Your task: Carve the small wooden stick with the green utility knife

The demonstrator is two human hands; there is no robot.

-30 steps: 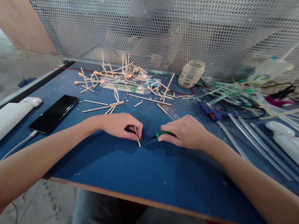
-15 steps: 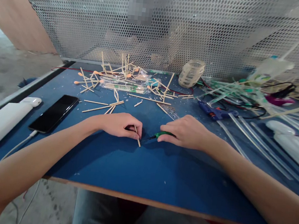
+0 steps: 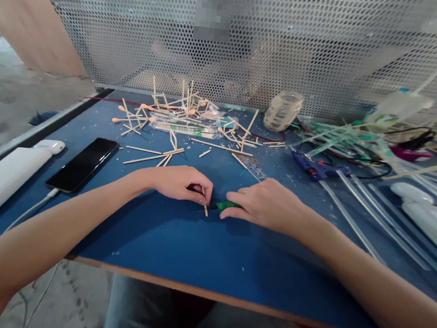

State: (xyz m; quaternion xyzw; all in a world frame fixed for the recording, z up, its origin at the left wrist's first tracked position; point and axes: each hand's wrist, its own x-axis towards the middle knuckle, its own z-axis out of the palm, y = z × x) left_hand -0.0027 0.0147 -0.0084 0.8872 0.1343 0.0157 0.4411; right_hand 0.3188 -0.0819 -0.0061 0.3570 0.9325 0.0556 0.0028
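Note:
My left hand (image 3: 179, 182) rests on the blue table (image 3: 208, 252) with its fingers closed, pinning a short wooden stick (image 3: 205, 203) flat against the surface. My right hand (image 3: 267, 204) is closed round a small green-handled tool (image 3: 226, 206). The tool's dark tip points left and meets the lower end of the stick. The two hands lie close together near the middle of the table. Most of the tool's handle is hidden under my right fingers.
A pile of wooden sticks (image 3: 184, 115) lies at the back. A black phone (image 3: 83, 163) and a white charger block (image 3: 1, 181) sit at the left. A blue glue gun (image 3: 316, 167), clear glue rods (image 3: 359, 211) and a tape roll (image 3: 282, 109) crowd the right. Perforated metal screen (image 3: 256, 37) behind.
My right hand has slid left with the green tool, closing the gap until its tip reaches the stick. The left hand has kept the stick in place.

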